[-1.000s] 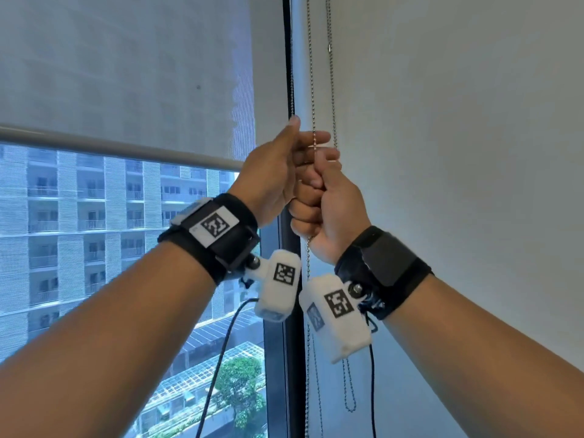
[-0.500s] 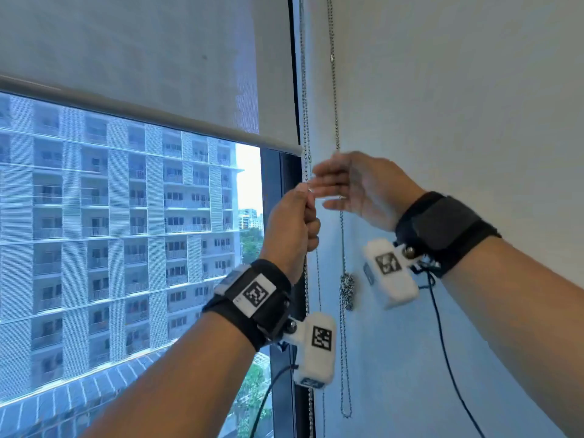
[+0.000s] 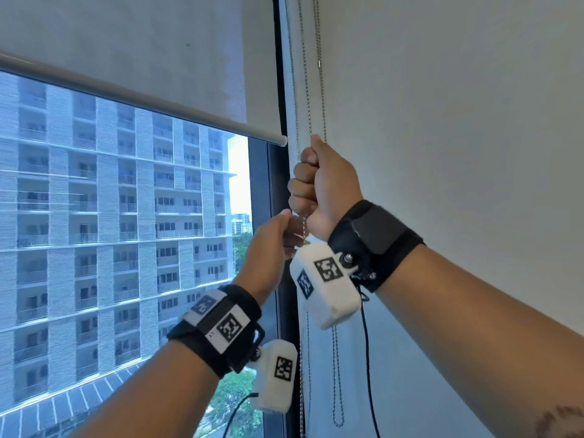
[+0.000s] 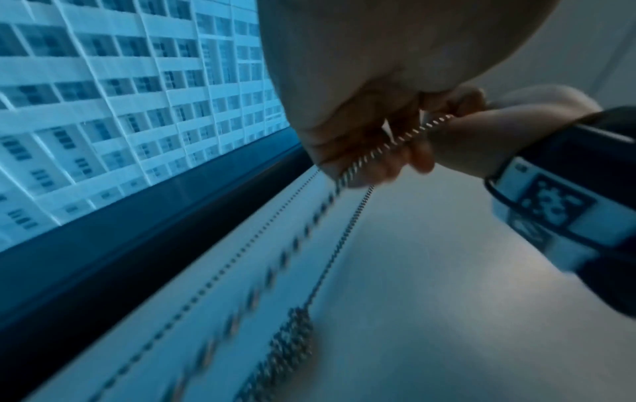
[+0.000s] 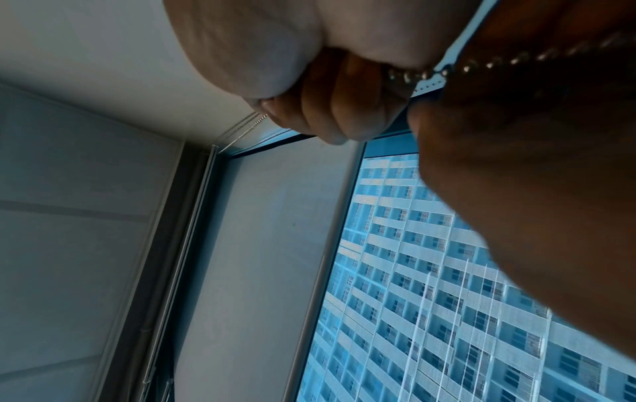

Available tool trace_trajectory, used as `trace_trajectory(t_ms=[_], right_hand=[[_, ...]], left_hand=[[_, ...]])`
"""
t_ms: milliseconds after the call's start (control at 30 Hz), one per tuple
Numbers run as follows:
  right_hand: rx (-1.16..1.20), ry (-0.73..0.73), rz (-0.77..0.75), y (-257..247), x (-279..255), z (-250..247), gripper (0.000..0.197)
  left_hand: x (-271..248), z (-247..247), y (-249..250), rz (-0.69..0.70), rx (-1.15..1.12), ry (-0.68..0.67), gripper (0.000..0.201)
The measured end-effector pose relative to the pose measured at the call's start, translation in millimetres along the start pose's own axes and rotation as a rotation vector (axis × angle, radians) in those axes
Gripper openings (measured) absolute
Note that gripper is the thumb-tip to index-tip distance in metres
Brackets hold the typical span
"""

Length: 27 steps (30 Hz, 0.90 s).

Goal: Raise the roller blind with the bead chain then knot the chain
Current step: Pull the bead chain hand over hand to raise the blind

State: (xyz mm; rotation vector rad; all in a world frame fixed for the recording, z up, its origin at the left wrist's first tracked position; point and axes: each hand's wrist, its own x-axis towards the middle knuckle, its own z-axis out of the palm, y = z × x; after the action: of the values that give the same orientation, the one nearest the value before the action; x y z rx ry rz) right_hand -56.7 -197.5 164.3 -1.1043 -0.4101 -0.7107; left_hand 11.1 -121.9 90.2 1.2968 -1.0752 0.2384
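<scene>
Two hands grip one strand of the bead chain (image 3: 306,74), which hangs at centre frame in the head view, just right of the dark window frame (image 3: 278,191). The right hand (image 3: 325,188) is the upper one, its fingers curled into a fist around the strand, which enters the fist at the top and leaves it at the bottom. The left hand (image 3: 271,245) sits directly below, touching the right hand, with thumb and fingers closed on the same strand where it emerges. In the left wrist view the chain (image 4: 389,144) runs diagonally out of the closed fingers of the left hand (image 4: 361,130). In the right wrist view the beads (image 5: 409,74) pass between the curled fingers of the right hand (image 5: 330,103).

A second strand (image 3: 320,90) hangs free just to the right, against the white wall (image 3: 458,121), and a loop of chain (image 3: 337,399) shows at lower centre. The left wrist view shows a bunched clump of chain (image 4: 292,348) lower down; blur hides whether it is tied.

The roller blind (image 3: 126,45) fills the upper left of the frame, partly raised, its bottom rail (image 3: 158,104) slanting down to end beside the chain. Below the rail, a high-rise building (image 3: 110,216) fills the glass. Each wrist carries a black strap with a white marked camera block (image 3: 325,289).
</scene>
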Motion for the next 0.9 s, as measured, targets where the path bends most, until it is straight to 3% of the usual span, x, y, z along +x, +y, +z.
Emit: trace_trajectory(t_ms=[133,267,367,533,600,700,767,833,900], right_hand=[[0.051,-0.038,-0.006,8,-6,-6,0.044],[0.092,-0.147,0.013,13,-13,-13,0.045],[0.091,-0.188,0.049,15,-19,-20,0.044],[-0.008,-0.292,0.105,25,-24,-36,0.042],[-0.175,-0.335,0.122,24,-26,-49,0.035],[-0.531,-0.285,0.047,13,-29,-68,0.022],[-0.637,-0.204,-0.064,2,-24,-68,0.03],[-0.558,-0.129,-0.161,-11,-16,-60,0.028],[-0.37,-0.14,-0.165,-27,-2,-45,0.018]], left_hand=[[26,-16,21,-0.018,-0.171,-0.118,0.038],[42,-17,53,0.024,-0.107,-0.269,0.044],[49,-12,67,0.072,-0.035,-0.258,0.043],[47,-6,60,0.034,-0.166,-0.206,0.03],[44,-7,50,-0.004,-0.259,-0.19,0.03],[36,-3,43,-0.025,-0.343,-0.126,0.029],[32,3,43,-0.037,-0.304,-0.082,0.032],[26,8,41,-0.074,-0.32,-0.072,0.035],[20,13,38,-0.101,-0.36,-0.066,0.036]])
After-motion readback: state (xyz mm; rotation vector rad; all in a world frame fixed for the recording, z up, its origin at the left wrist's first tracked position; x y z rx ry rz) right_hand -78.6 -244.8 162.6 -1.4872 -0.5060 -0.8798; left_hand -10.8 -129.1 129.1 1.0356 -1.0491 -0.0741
